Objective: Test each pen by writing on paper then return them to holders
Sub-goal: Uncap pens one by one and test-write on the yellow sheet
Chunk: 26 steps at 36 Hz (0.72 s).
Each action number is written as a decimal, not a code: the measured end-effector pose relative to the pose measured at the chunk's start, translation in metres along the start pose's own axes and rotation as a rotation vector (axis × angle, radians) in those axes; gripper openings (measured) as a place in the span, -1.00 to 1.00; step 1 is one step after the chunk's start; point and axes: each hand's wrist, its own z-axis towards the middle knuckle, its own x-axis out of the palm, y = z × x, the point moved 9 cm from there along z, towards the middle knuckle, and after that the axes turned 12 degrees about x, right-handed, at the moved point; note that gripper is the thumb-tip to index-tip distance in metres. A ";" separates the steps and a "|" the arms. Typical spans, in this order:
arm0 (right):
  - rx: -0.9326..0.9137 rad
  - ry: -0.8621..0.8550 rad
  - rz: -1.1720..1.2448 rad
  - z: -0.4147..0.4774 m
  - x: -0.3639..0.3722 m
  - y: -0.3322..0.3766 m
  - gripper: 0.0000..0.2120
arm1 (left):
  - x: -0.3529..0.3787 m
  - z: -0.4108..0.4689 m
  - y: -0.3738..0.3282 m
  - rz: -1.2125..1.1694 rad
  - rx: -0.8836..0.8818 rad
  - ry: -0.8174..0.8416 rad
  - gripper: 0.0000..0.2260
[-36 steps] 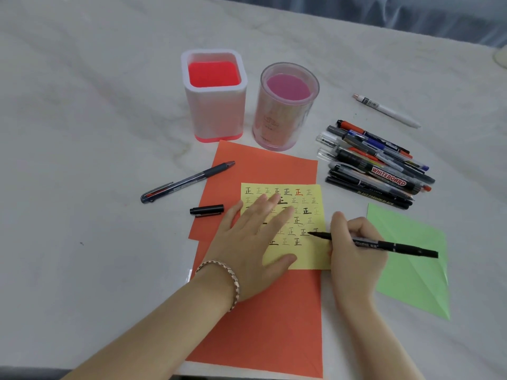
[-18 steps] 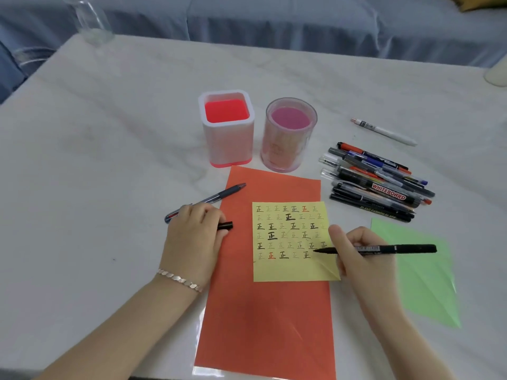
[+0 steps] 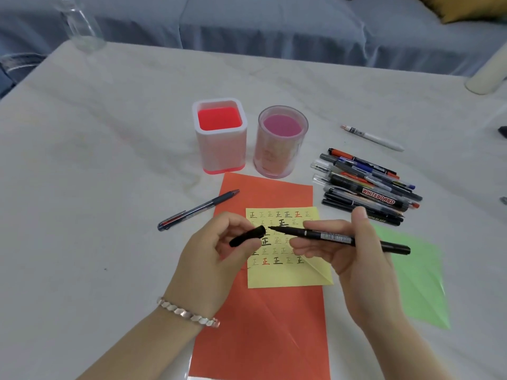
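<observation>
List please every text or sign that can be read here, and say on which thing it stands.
"WHITEBOARD": on the black marker in the pen pile.
"正": written many times, black and red, on the yellow paper.
Print on the black pen in the right hand: too small to read.
Print on the white pen: too small.

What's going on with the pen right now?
Right hand holds black pen, tip bare. Left hand holds cap just off the tip. Both holders empty. Nothing blocking.

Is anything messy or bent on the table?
Yes. The yellow paper has its lower right corner folded over, and one white pen lies apart from the pen pile. Nothing looks spilled.
</observation>
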 end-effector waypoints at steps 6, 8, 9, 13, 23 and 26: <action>-0.010 -0.005 -0.060 -0.004 -0.002 0.003 -0.47 | 0.004 -0.001 -0.004 0.025 0.020 0.049 -0.75; -0.002 0.003 -0.090 -0.005 -0.001 0.002 -0.48 | 0.008 0.000 -0.008 0.057 0.056 0.095 -0.75; 0.001 0.009 -0.110 -0.005 0.001 0.001 -0.50 | 0.010 -0.001 -0.010 0.073 0.082 0.121 -0.77; -0.024 0.006 -0.165 -0.006 0.004 0.002 -0.61 | 0.021 -0.004 -0.019 0.089 0.183 0.222 -0.97; -0.084 0.017 -0.143 -0.002 -0.008 0.011 -0.65 | 0.061 -0.001 -0.024 -0.291 -0.045 0.418 -0.89; -0.152 0.036 -0.165 -0.002 -0.009 0.023 -0.67 | 0.078 -0.004 -0.026 -0.563 -0.274 0.496 -0.87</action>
